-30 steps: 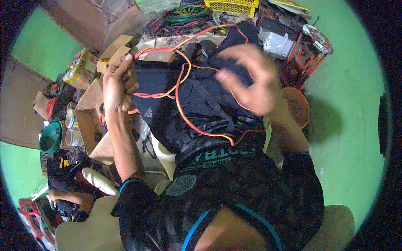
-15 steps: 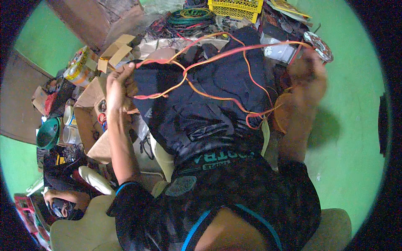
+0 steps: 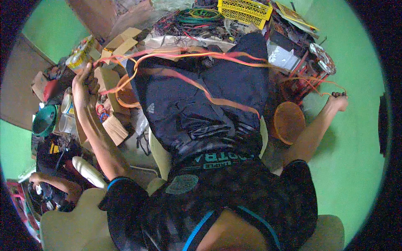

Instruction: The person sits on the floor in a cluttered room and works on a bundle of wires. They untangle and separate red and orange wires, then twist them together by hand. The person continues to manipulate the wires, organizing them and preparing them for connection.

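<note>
My left hand [image 3: 86, 87] is closed round a long red and yellow-orange wire [image 3: 213, 55], out to the left beside the cardboard boxes. Loops of the wire hang close to this hand, where the strands cross. From there several strands stretch over my lap in black trousers [image 3: 176, 100], partly smeared by motion. Far to the right, near the green wall, my right hand [image 3: 338, 101] is closed on the other end, a thin loop rising above its fingers. One lower strand sags across my right thigh.
An orange-brown round tub [image 3: 289, 123] stands below my right forearm. Ahead are coiled green wires [image 3: 201, 16], a yellow crate [image 3: 245, 11] and a white box [image 3: 282, 58]. Cardboard boxes [image 3: 123, 40] and a green bowl [image 3: 45, 120] sit left. Another person's arm [image 3: 63, 186] shows lower left.
My hands have moved apart, the left outward and the right out and down toward the wall. The wire is spread wider, its crossing now nearer my left hand. The other person's arm has shifted.
</note>
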Motion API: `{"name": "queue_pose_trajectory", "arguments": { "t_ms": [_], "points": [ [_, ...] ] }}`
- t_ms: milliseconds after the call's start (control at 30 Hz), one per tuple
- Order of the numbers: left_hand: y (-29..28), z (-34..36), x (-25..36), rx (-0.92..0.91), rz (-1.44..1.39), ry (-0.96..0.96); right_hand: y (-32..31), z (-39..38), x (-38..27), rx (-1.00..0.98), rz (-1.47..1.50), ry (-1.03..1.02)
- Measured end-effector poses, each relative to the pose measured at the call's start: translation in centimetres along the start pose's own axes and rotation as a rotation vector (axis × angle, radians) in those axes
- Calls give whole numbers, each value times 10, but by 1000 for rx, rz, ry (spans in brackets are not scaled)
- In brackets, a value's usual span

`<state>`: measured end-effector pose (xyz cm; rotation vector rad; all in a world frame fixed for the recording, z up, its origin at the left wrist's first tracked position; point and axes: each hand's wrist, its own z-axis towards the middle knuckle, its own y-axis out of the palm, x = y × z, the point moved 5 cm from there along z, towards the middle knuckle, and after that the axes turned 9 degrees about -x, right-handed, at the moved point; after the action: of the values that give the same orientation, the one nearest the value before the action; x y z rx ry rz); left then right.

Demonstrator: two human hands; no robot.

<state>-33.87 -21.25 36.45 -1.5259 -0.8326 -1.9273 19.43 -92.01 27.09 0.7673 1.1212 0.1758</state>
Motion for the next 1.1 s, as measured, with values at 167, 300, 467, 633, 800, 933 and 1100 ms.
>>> {"name": "queue_pose_trajectory", "arguments": {
  "t_ms": [167,300,467,633,800,933,1100],
  "points": [
    [81,-20,0,-51,68,57,97,-96,6,-315,-850,-95],
    [105,-11,-5,-159,-19,37,158,-190,-32,-476,-736,-748],
    [117,-31,-14,-134,-51,9,199,-348,-87,-639,-460,-448],
    [134,-31,-17,-164,-79,6,249,-458,-66,-1432,-606,-1005],
    [149,-40,-11,-206,-33,-45,253,-448,-34,-1422,-628,-1125],
    [143,-35,-18,-192,-56,-65,251,-434,-26,-1459,-800,-1112],
    [83,-14,-12,-61,119,24,236,-351,-34,-1169,-1037,-1040]
  ]
}}
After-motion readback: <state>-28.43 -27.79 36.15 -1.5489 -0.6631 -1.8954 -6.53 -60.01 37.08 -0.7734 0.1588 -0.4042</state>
